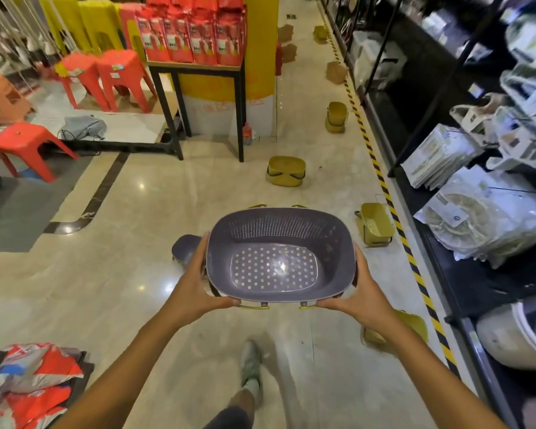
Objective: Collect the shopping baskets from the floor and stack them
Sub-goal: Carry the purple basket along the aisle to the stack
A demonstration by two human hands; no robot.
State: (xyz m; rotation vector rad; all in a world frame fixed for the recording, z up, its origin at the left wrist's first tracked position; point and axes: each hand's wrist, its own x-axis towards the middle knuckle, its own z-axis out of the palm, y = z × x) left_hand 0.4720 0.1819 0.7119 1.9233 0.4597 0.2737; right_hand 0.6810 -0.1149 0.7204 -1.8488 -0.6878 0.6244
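Observation:
I hold a grey perforated shopping basket [279,239] in front of me, with yellow rims of other baskets showing under it. My left hand [198,283] grips its left side and my right hand [358,289] grips its right side. Another grey basket [184,247] lies on the floor just left of it. Yellow baskets are scattered along the aisle: one upside down [286,170], one on its side [374,224], one behind my right forearm [415,328], and one farther off [336,117]. Brown baskets [336,72] lie deeper down the aisle.
Black shelving [446,181] with packaged goods runs along the right, edged by a yellow-black floor stripe [384,187]. A black display table [198,69] with red packs stands ahead left, beside red stools [25,144]. Red bags [34,382] lie at bottom left. My foot [250,366] is below.

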